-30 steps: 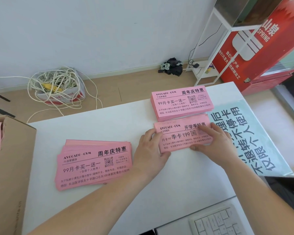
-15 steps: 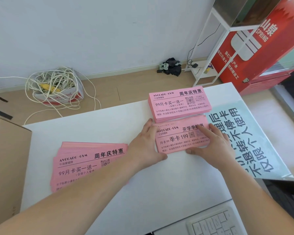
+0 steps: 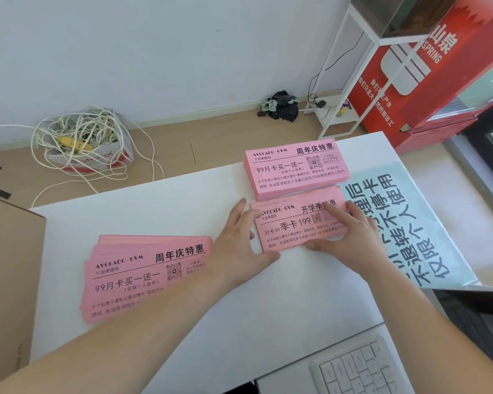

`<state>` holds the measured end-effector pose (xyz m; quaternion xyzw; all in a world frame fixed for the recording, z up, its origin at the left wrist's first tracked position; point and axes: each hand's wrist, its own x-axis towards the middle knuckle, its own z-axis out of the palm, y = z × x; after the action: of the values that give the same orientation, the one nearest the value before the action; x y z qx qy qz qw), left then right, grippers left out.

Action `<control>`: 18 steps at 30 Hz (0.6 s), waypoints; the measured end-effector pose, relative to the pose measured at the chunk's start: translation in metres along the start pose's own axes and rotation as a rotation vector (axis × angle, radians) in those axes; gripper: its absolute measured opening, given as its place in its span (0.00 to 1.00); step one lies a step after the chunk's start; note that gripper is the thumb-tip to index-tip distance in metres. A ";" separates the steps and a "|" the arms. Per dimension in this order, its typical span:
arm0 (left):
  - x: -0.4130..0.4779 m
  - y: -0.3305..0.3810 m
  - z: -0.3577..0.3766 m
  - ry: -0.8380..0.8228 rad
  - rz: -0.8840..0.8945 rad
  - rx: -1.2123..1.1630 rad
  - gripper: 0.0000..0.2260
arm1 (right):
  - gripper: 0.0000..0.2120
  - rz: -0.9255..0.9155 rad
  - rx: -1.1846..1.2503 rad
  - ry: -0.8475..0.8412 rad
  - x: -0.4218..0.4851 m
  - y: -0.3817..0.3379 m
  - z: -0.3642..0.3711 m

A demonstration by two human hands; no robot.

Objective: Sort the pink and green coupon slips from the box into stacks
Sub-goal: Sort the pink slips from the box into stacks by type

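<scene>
The small pink slip stack (image 3: 291,231) lay on the white table (image 3: 154,211), touching the thicker pink stack (image 3: 293,169). Your left hand (image 3: 239,240) pushed its side and your right hand (image 3: 353,234) pressed on top, both with flat fingers, holding nothing. You had nudged it straighter than a moment before, so this pile looked nearly tidy.

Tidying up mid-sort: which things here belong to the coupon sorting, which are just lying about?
Job: far stack, middle stack, fanned stack, box, left hand, right hand.
Lying about: keyboard, blue sign, cable coil, red cabinet.
</scene>
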<state>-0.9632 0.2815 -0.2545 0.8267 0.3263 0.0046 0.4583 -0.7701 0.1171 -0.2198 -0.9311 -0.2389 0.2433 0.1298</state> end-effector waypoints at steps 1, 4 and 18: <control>-0.004 -0.001 0.002 0.019 0.007 -0.034 0.33 | 0.45 0.002 0.017 -0.001 -0.001 0.000 0.000; -0.012 -0.002 0.005 0.038 0.020 -0.102 0.28 | 0.39 0.021 0.050 0.000 0.000 -0.005 0.001; -0.140 -0.045 -0.088 0.188 -0.136 -0.334 0.16 | 0.10 -0.299 0.496 -0.084 -0.113 -0.161 0.089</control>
<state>-1.1239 0.2882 -0.1972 0.7112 0.4175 0.1049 0.5559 -0.9641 0.2079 -0.1931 -0.8144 -0.3120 0.3108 0.3779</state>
